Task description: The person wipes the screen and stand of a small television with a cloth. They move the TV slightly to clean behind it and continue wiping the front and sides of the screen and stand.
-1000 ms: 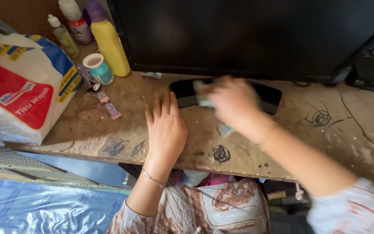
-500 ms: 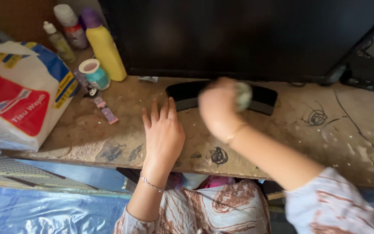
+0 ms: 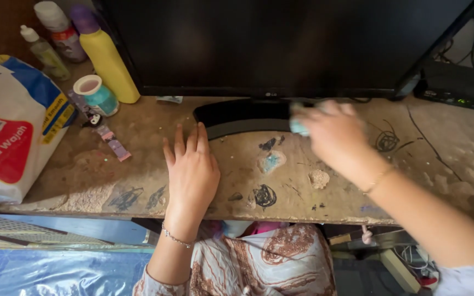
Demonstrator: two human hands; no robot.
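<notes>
My left hand (image 3: 192, 169) lies flat, fingers apart, on a worn wooden shelf (image 3: 138, 181), just in front of the black stand (image 3: 237, 114) of a large dark screen (image 3: 270, 44). My right hand (image 3: 333, 131) is blurred and closed around a small pale blue-green cloth (image 3: 298, 126), held against the right end of the stand. The shelf top shows scribbles and chipped patches between the two hands.
At the back left stand a yellow bottle (image 3: 105, 55) with a purple cap, two smaller bottles (image 3: 56, 33), and a small teal jar (image 3: 97, 94). A big tissue pack (image 3: 6, 131) fills the left. A black box (image 3: 456, 85) with cables sits at the right.
My right hand has moved with the cloth along the stand, from above its middle to its right end and lower. My left hand has stayed flat in place.
</notes>
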